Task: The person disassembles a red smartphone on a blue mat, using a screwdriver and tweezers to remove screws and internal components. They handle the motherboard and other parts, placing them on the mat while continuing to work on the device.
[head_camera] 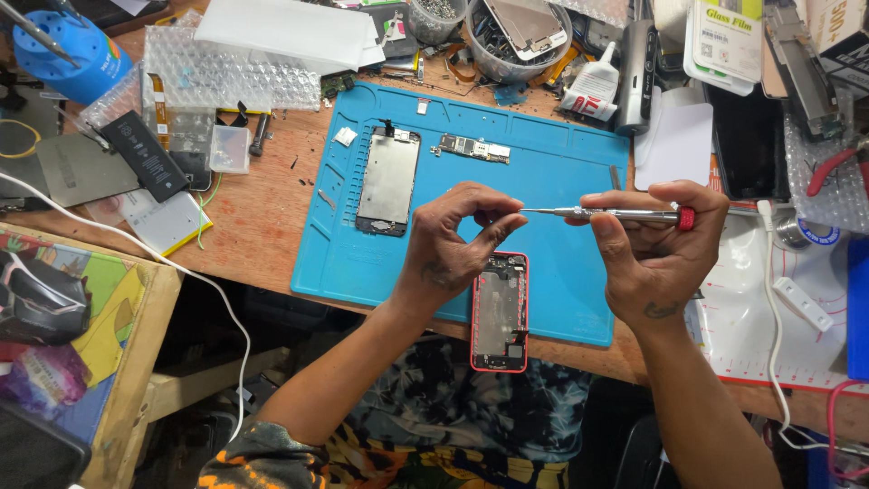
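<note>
My right hand (656,258) grips a slim silver screwdriver with a red end cap (615,215), shaft level, tip pointing to 9 o'clock. My left hand (453,244) pinches thumb and forefinger shut at that tip; whatever sits between them is too small to make out. The opened red-framed phone shell (499,312) lies at 6 o'clock on the blue silicone work mat (561,154), its upper left corner hidden by my left hand.

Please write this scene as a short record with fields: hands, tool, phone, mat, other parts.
left hand: fingertips pinched at the screwdriver tip
right hand: holds the screwdriver level
phone shell: open, red-edged, on the mat's near edge
mat: blue, on a wooden table
other parts: screen plate, circuit board, black battery
</note>
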